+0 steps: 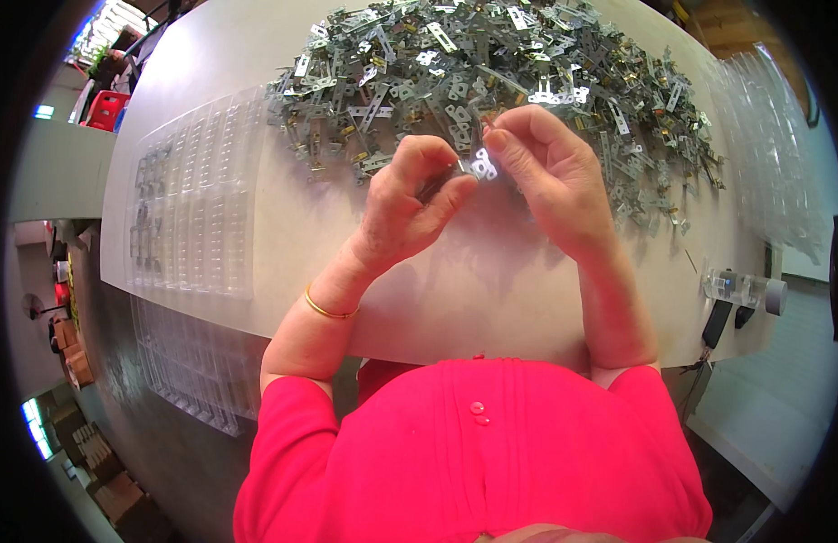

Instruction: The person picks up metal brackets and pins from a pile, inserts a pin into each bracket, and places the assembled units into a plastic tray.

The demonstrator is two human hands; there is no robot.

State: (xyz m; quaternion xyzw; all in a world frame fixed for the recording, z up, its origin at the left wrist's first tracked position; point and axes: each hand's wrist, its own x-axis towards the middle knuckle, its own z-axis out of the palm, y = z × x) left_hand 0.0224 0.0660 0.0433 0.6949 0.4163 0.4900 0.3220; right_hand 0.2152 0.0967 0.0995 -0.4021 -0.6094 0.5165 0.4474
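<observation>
My left hand is closed in a pinch, thumb against fingers, on a small metal bracket. The bracket's bright end, a silver plate with holes, sticks out past the fingertips toward the right hand. My right hand is closed too, its thumb and forefinger pressed together just above and right of that plate. What sits between the right fingertips is too small to make out. Right beyond both hands spreads a large heap of loose metal brackets, silver with some brass-coloured bits.
On the left of the table lies a clear plastic tray, with metal parts in its left compartments. More clear trays are stacked below the table edge. Clear trays also stand at the right, above a clear bottle and keys.
</observation>
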